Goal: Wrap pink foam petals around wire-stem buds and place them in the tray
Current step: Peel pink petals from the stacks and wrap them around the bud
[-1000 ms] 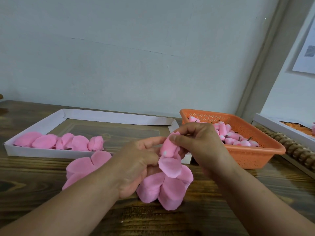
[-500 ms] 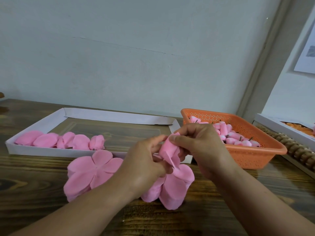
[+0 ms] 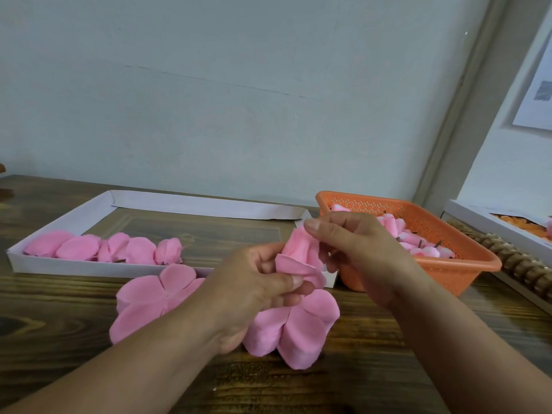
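Note:
A pink foam flower [image 3: 295,330] with several petals hangs between my hands above the table. My left hand [image 3: 254,291] pinches one petal and folds it against the bud. My right hand [image 3: 352,249] pinches the rolled pink top of the bud [image 3: 297,249]. The wire stem is hidden. A white cardboard tray [image 3: 98,268] at the back left holds several wrapped pink buds [image 3: 140,251] in a row. A second flat pink petal piece [image 3: 152,297] lies on the table in front of the tray.
An orange plastic basket [image 3: 466,273] at the right holds several small pink buds with wire stems. A white box [image 3: 490,225] with orange pieces and a wooden beaded roll [image 3: 525,267] lie at the far right. The table is dark wood, against a pale wall.
My left hand has shifted right and folded a petal up against the bud, uncovering more of the flat petal piece on the table. My right hand stays at the bud's top.

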`<act>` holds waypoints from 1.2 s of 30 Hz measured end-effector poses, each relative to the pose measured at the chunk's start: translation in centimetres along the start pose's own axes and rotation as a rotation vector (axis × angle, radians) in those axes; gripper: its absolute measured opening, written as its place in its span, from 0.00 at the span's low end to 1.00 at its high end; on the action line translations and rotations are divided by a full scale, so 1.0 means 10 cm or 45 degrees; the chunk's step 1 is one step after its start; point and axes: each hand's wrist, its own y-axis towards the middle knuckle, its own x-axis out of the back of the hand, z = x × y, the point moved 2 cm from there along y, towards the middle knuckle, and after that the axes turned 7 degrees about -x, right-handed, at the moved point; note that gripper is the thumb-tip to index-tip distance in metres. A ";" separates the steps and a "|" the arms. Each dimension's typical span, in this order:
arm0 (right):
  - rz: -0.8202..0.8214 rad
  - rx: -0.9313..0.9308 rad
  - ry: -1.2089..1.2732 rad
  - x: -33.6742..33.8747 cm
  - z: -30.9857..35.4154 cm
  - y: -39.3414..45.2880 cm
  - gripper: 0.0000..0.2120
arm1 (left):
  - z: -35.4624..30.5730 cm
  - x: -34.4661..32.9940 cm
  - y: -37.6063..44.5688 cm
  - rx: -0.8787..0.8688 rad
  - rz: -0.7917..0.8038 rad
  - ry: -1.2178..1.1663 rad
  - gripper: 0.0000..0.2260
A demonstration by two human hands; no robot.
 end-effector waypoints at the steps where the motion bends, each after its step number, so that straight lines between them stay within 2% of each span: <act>1: -0.015 0.007 -0.006 0.02 0.01 0.00 0.14 | -0.01 0.00 0.00 -0.002 -0.005 -0.017 0.14; 6: -0.029 0.045 -0.011 0.01 -0.02 0.00 0.09 | -0.01 -0.02 0.01 0.002 -0.022 -0.083 0.13; 12: -0.082 0.045 0.015 0.04 0.02 -0.01 0.14 | -0.01 0.01 0.03 -0.018 -0.105 -0.110 0.15; 17: 0.024 -0.017 -0.308 0.03 0.01 -0.03 0.13 | -0.02 0.01 0.03 -0.046 -0.139 -0.119 0.15; 20: -0.020 -0.105 -0.398 0.05 -0.03 -0.01 0.06 | -0.03 0.00 0.02 -0.064 -0.169 -0.143 0.15; 25: 0.038 -0.219 -0.538 0.07 -0.06 0.00 0.09 | -0.04 -0.02 0.01 -0.062 -0.173 -0.246 0.13; 28: 0.135 -0.209 -0.591 0.07 -0.04 -0.01 0.07 | -0.05 -0.04 0.00 -0.038 -0.147 -0.282 0.13; 31: 0.201 -0.031 -0.417 0.05 0.03 -0.03 0.07 | -0.05 -0.03 0.01 -0.009 -0.136 -0.267 0.12; 33: 0.137 0.102 -0.159 0.07 0.07 -0.03 0.09 | -0.04 -0.02 0.01 0.006 -0.132 -0.237 0.11; 36: 0.111 0.168 -0.040 0.07 0.07 -0.03 0.11 | -0.03 -0.03 0.00 0.020 -0.110 -0.212 0.10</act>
